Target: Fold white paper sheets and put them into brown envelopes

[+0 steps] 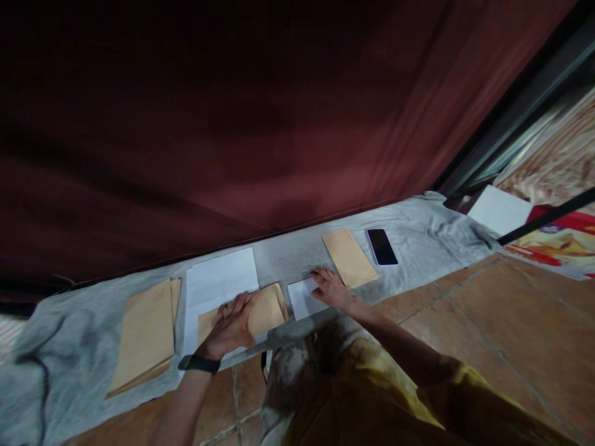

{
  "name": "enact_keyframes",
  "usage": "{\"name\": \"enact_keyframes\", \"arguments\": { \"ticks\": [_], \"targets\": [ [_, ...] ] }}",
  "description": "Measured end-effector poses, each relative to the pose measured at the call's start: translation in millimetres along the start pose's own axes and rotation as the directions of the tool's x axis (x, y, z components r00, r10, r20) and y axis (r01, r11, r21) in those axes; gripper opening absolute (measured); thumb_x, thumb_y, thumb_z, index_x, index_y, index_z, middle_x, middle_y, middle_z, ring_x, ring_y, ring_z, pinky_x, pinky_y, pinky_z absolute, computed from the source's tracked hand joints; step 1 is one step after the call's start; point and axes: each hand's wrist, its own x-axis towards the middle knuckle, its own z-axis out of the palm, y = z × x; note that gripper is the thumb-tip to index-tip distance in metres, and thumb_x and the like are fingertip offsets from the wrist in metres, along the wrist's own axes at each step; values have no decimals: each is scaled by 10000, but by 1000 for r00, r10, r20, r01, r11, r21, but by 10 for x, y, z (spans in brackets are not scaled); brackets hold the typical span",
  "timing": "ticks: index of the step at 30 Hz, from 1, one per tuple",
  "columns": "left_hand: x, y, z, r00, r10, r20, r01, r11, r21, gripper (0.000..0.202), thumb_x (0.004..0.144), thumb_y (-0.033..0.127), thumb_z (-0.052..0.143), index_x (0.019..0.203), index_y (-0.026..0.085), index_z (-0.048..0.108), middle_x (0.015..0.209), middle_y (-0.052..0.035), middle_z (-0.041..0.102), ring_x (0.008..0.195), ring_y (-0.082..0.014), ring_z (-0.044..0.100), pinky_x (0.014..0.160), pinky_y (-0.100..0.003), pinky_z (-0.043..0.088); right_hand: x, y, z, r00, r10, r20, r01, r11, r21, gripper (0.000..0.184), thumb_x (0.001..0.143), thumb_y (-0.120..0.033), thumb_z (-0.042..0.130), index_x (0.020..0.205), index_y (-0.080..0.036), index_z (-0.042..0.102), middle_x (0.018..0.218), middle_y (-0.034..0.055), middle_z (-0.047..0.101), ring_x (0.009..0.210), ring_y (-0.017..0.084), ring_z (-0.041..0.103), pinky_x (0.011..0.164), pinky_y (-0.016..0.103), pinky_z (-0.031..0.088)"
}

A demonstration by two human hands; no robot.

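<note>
My left hand (232,323) lies flat, fingers stretched out, on a brown envelope (266,311) that rests partly over a stack of white paper (218,282). A black band circles that wrist. My right hand (331,288) rests with fingers spread on a small folded white sheet (301,298) just right of the envelope. Beyond the right hand lies another brown envelope (348,256), and a dark phone (382,246) sits next to it.
Everything lies on a grey cloth (418,232) spread on a tiled floor (511,322). A pile of brown envelopes (146,331) is at the left. A dark red curtain (232,124) hangs behind. White paper (499,210) and a colourful print (558,244) lie at the right.
</note>
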Motion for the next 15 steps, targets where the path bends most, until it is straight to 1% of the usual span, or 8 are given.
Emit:
{"name": "enact_keyframes", "arguments": {
  "ticks": [3,5,7,8,10,11,13,15],
  "targets": [
    [8,10,26,1000,-4,-28,4,1000,-22,1165,606,320,640,1607,247,48,1693,-140,113,1561,-299,90,1221,-537,86,-65,-86,22,995,-82,-52,81,997,-10,492,956,-285,595,1421,-130,549,1510,161,490,1405,297,425,1191,472,325],
    [5,7,37,1000,-5,-22,4,999,-33,1155,615,324,643,1609,254,60,1696,-140,103,1565,-304,72,1221,-549,67,-140,-194,69,982,-173,-72,173,985,2,467,1005,-295,510,1449,-152,523,1533,123,480,1424,264,411,1213,459,298],
    [-11,-14,39,1000,-4,-12,4,999,-36,1162,618,337,661,1611,260,63,1700,-140,79,1567,-314,54,1219,-561,54,-236,-307,139,964,-256,-74,257,966,13,457,1024,-326,476,1461,-196,513,1549,84,470,1445,241,387,1230,465,268],
    [-24,-33,38,1000,-1,-13,0,999,-34,1166,622,347,672,1612,264,60,1702,-138,67,1567,-320,49,1218,-573,46,-289,-351,176,958,-276,-74,277,961,10,451,1023,-344,482,1452,-209,523,1559,77,459,1455,246,373,1236,483,252],
    [-55,-71,47,999,17,-46,-19,999,-28,1156,641,377,691,1611,275,70,1703,-130,52,1566,-334,42,1214,-604,24,-393,-400,234,957,-276,-91,277,961,8,448,1020,-351,490,1437,-195,539,1570,90,441,1466,255,358,1239,489,243],
    [-66,-76,63,996,33,-87,-36,999,-29,1126,666,395,692,1610,277,90,1702,-127,61,1565,-336,49,1214,-615,20,-438,-403,252,959,-264,-101,266,964,9,451,1019,-345,488,1440,-192,536,1578,93,429,1471,259,350,1238,491,247],
    [-70,-14,128,971,74,-227,-89,995,-53,999,760,430,652,1605,262,147,1694,-130,130,1562,-323,105,1225,-610,58,-502,-372,267,967,-218,-130,222,975,16,457,1023,-321,465,1457,-188,518,1589,93,411,1478,264,339,1229,491,270],
    [-37,193,243,909,110,-401,-163,982,-100,823,884,442,546,1595,220,197,1665,-143,247,1544,-285,207,1237,-548,175,-526,-316,269,973,-163,-161,169,985,25,462,1025,-293,437,1465,-174,509,1587,101,412,1481,268,335,1215,493,301]
  ]
}}
